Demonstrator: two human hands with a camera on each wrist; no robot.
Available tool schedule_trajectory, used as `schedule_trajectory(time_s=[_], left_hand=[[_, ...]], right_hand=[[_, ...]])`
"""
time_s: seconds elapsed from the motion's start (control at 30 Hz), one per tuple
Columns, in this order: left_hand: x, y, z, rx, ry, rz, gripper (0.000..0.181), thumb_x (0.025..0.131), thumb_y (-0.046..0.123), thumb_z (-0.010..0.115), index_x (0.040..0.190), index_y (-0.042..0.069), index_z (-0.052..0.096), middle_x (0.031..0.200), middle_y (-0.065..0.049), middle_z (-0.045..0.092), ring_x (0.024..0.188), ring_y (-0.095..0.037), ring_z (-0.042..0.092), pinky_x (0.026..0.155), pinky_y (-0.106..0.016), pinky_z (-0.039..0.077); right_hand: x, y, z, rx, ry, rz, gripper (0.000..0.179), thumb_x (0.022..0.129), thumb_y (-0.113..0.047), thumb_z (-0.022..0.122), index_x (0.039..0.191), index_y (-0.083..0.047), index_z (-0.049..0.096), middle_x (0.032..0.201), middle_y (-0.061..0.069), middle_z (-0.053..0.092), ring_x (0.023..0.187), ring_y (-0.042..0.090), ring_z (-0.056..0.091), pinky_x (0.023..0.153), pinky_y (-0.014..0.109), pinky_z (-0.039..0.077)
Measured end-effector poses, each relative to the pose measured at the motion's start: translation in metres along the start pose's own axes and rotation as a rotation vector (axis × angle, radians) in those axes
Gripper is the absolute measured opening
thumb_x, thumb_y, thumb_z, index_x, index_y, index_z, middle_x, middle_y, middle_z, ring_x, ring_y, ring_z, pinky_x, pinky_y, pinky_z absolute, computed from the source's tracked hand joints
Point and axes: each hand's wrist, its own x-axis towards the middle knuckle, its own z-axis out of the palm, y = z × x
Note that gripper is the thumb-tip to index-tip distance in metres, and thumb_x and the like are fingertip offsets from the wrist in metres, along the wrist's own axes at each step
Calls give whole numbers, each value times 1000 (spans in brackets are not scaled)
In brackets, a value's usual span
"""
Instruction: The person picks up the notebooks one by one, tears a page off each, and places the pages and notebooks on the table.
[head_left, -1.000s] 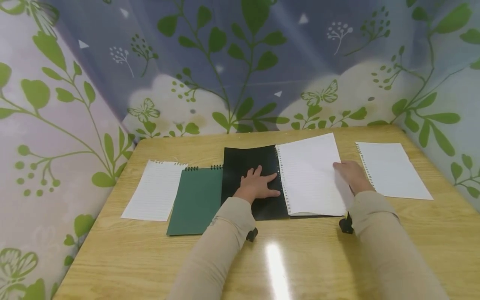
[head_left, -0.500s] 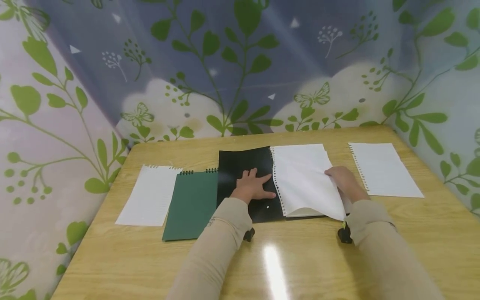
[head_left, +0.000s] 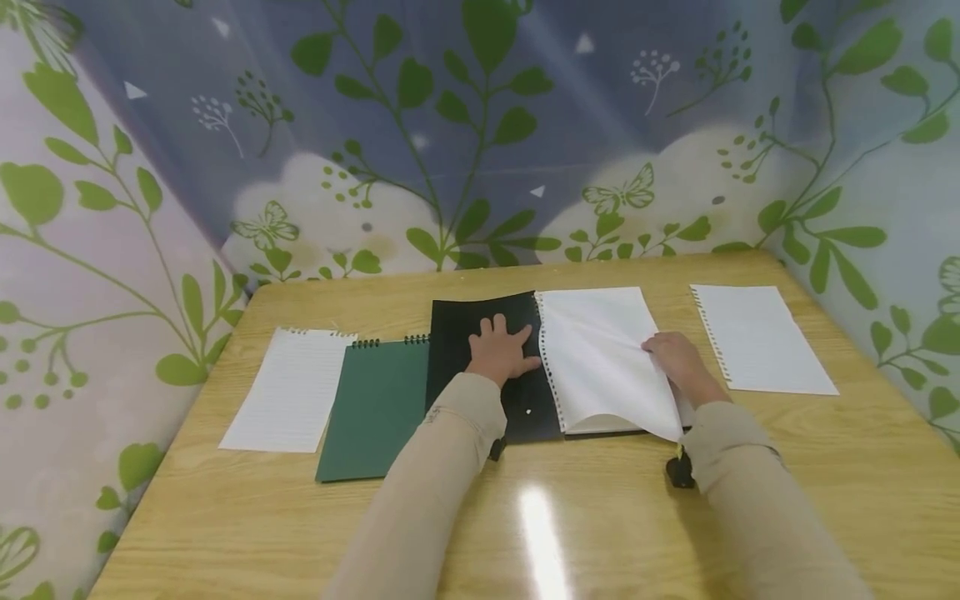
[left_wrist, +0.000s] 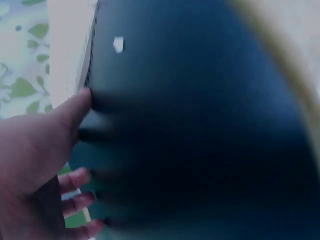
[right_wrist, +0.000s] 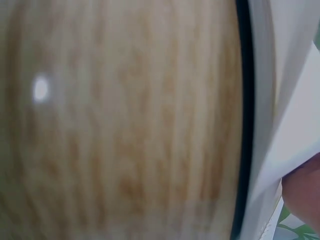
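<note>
An open notebook with a black cover lies mid-table, its ring-hole edge running down the middle. My left hand rests on the black cover with fingers spread; the left wrist view shows the fingertips touching the dark cover. My right hand pinches the right edge of a white page. That page is creased and lifts off the sheets beneath, its lower edge bowed up. In the right wrist view, the raised page bends beside a fingertip.
A green spiral notebook lies left of the black one, partly overlapped. Beyond it is a loose lined sheet with a torn edge. Another torn sheet lies at right. The wooden table meets a patterned curtain behind.
The page in my right hand went from fairly flat to creased, its lower corner pulled toward me. My left hand has stayed on the black cover. The view has shifted slightly.
</note>
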Motion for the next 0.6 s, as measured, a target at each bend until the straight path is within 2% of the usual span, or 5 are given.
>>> schedule_trajectory(time_s=[0.13,0.27,0.43,0.47,0.6], left_hand=[[3,-4,1,-72,-35,20,66,87,62,43,145,39,22,152,-7,14,138,-31,17,108,-54,24],[6,-5,1,-73,-54,34,64,89,60,40,145,40,19,155,-3,11,141,-32,12,109,-56,23],[12,0,0,-60,-72,8,56,94,54,33,145,42,14,154,-6,9,141,-35,8,105,-61,25],[13,1,0,-68,-74,0,55,95,53,33,145,43,14,154,-6,9,141,-35,8,104,-62,24],[15,3,0,-82,-71,-28,54,95,54,33,145,44,14,154,-6,9,141,-35,7,105,-62,23]], right_hand=[[28,33,13,-133,-13,-74,45,96,-36,37,123,-6,57,137,20,44,127,38,35,112,40,24],[6,10,3,-176,-20,-109,44,98,-31,33,122,-4,57,138,21,43,130,39,33,112,44,22],[1,3,0,-67,-31,-66,44,95,-33,39,121,-4,58,141,19,40,133,38,30,113,44,20],[6,10,4,-28,0,-68,44,94,-39,41,118,-8,62,140,16,43,132,36,31,114,36,20],[-11,-10,-6,69,-2,-40,44,91,-37,47,117,-4,62,139,18,42,132,37,31,113,36,22]])
